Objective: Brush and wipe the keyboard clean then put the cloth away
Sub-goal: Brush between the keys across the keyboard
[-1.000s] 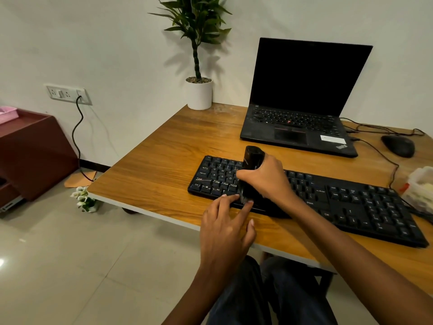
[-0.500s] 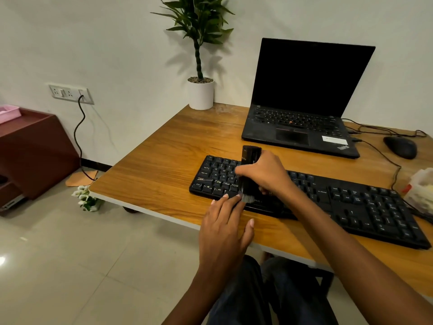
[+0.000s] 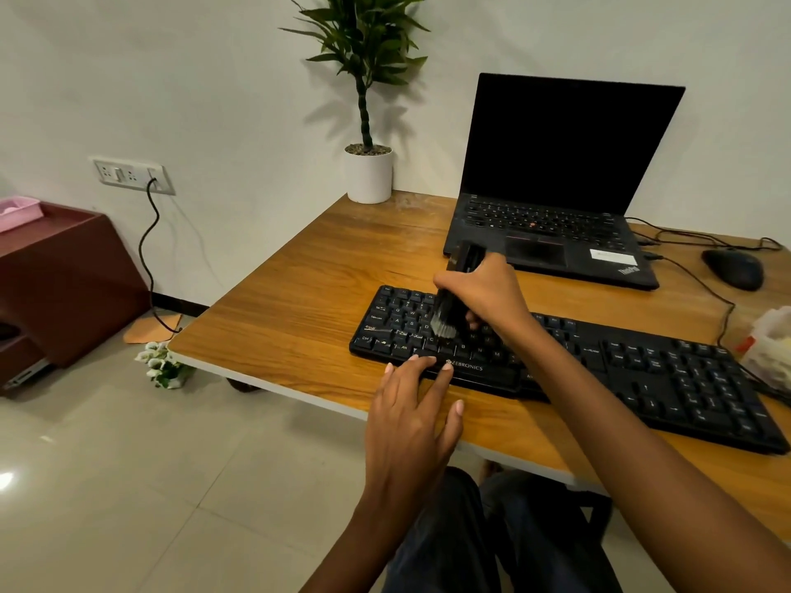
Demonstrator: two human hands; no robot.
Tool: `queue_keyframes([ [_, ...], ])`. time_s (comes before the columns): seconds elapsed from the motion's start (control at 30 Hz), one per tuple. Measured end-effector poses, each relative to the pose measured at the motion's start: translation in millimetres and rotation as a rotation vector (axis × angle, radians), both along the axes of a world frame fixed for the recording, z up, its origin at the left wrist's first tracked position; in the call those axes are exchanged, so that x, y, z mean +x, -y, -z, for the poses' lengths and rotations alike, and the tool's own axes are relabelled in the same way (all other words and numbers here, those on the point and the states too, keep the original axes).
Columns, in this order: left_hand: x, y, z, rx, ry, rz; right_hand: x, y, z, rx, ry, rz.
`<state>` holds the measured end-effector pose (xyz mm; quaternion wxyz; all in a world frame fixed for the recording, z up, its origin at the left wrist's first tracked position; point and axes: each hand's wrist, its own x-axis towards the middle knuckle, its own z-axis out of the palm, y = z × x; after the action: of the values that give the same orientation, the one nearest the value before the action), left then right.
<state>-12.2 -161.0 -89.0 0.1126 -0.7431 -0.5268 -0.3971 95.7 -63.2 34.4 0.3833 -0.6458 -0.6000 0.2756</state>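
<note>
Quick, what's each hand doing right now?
Left hand: open, fingers touching the keyboard's front edge.
Right hand: holding the brush, bristles on the keys.

Soft, even light — the plant (image 3: 364, 57) casts a faint shadow on the far wall (image 3: 214, 79); floor (image 3: 107, 485) glare near left, edges bowed.

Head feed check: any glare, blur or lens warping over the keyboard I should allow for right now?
Head view: soft, even light; no glare on the keyboard, only a bright patch on the floor far left. Head view: the brush bristles in the right hand look slightly smeared, while the ZEBRONICS mark is legible. Head view: wide-angle bowing bends the desk edge.
</note>
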Motion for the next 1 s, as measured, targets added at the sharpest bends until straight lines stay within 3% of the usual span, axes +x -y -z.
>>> queue_keyframes([
  [0.13,-0.4,-1.1,-1.1,0.000,0.000,-0.005,-8.9,6.2,16.7,0.142,0.030,0.054],
  [0.37,-1.7,0.6,-1.9,-0.025,0.012,0.026,-6.2,9.1,2.9,-0.066,0.099,-0.080],
  [0.53,-1.8,0.7,-1.0,-0.025,0.003,0.027,-1.5,8.2,9.6,0.081,0.039,0.022],
  [0.73,-2.0,0.7,-1.6,-0.032,0.011,0.031,1.0,16.6,6.4,-0.085,0.058,-0.112],
  [0.83,-4.7,0.4,-4.5,-0.049,0.039,0.066,6.3,1.5,-3.3,0.053,-0.002,-0.002],
  [1.0,-13.3,-4.7,-7.3,-0.043,0.022,0.096,-13.1,12.6,17.6,0.058,0.116,-0.038],
])
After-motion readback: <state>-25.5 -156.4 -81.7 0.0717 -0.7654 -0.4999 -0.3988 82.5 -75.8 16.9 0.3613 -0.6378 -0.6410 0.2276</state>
